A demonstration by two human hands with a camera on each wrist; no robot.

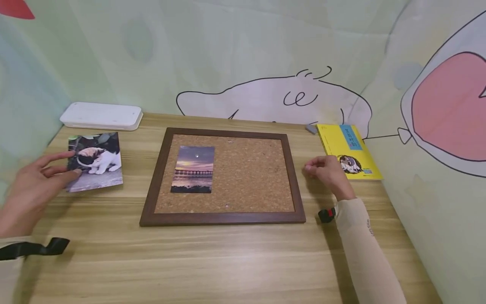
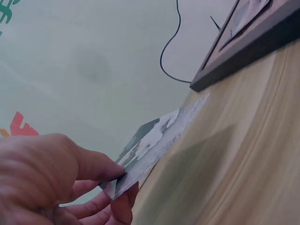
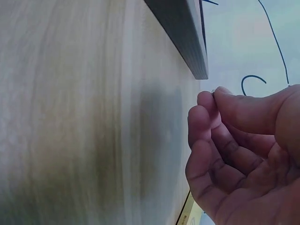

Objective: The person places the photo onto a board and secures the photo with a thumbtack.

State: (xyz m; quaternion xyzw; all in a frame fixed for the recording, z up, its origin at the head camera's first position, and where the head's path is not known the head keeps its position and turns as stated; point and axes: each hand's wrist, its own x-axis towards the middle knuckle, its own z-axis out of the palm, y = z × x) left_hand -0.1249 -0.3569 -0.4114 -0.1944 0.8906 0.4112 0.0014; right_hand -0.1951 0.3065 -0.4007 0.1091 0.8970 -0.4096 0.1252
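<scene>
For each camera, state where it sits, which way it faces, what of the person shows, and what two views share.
Head: worn on the head, looking forward and down at the cork board, both hands and forearms visible.
Left wrist: low by the table, facing the left hand pinching the cat photo.
Right wrist: low by the table, facing the right hand, fingers curled.
Shared: head and left wrist views both show the cat photo and the board's frame.
</scene>
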